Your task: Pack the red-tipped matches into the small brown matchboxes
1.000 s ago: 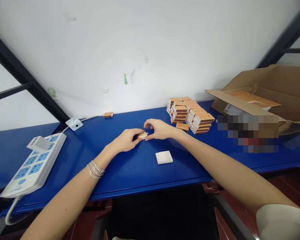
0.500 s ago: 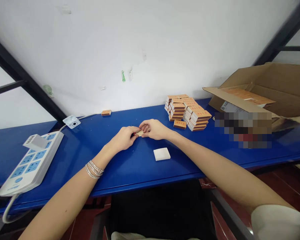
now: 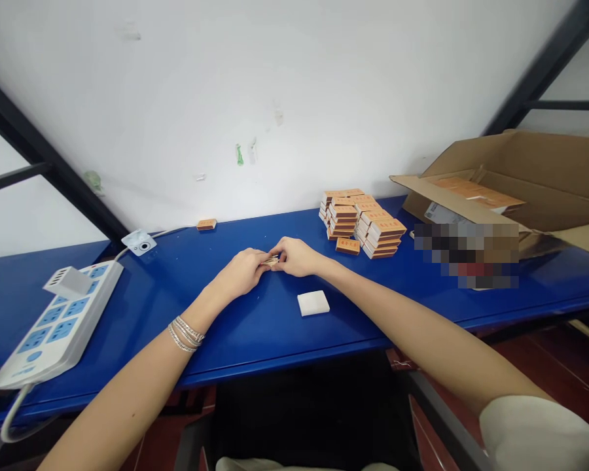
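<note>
Between my two hands is a small bunch of matchsticks [image 3: 271,260], pale sticks partly hidden by fingers. My left hand [image 3: 245,269], with silvery bracelets on its wrist, pinches the bunch from the left. From the right, my right hand [image 3: 296,256] closes its thumb and fingers on the other end. A white matchbox tray [image 3: 313,303] lies on the blue table in front of my right forearm; its inside cannot be seen. Beyond my right hand, a single orange matchbox [image 3: 347,245] lies flat beside stacked matchboxes [image 3: 380,229].
An open cardboard box [image 3: 451,203] holding orange packs stands at the right, near a pixelated patch. On the left lie a white power strip [image 3: 86,327] with a plugged-in adapter and a small white camera-like device [image 3: 139,242]. Another matchbox [image 3: 207,224] rests near the wall.
The fingers of both hands have shifted slightly around the matchsticks, and the red tips seen before are now covered. The whole view has moved a little; the tray and boxes lie as before.
</note>
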A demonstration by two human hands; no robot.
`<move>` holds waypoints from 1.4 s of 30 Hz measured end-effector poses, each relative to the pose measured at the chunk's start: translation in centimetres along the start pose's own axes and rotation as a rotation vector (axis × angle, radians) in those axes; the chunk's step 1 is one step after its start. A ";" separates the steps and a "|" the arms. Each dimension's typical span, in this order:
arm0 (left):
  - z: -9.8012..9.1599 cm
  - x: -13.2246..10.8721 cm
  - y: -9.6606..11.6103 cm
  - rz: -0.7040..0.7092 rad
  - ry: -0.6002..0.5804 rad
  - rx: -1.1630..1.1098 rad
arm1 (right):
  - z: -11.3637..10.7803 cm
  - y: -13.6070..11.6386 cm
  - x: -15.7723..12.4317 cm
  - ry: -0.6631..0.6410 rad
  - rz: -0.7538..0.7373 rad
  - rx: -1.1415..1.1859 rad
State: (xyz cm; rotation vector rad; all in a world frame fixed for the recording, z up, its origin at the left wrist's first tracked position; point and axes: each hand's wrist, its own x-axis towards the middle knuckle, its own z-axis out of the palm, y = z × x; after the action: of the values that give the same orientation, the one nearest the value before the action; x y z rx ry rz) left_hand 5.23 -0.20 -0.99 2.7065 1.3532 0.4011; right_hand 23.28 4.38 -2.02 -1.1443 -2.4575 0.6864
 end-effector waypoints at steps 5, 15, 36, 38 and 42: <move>0.2 -0.1 0.3 -0.034 0.000 0.131 | 0.2 -1.0 -0.4 0.050 0.011 -0.107; 1.2 -0.3 1.9 -0.120 -0.008 0.353 | 0.4 -2.5 -0.6 -0.045 0.033 -0.355; 0.7 -0.3 1.8 0.019 -0.045 0.300 | -0.1 -2.1 -1.7 -0.067 0.037 -0.333; 0.5 -0.2 1.8 0.029 -0.073 0.331 | -0.4 -2.2 -1.7 -0.069 0.027 -0.340; 0.4 -0.1 2.1 0.015 -0.093 0.386 | -1.0 -2.3 -1.8 -0.095 0.049 -0.322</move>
State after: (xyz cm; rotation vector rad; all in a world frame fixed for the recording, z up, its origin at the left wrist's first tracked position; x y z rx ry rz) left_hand 6.93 -1.57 -1.02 2.9908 1.5209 0.0098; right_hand 23.43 2.01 -0.11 -1.3167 -2.6986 0.3720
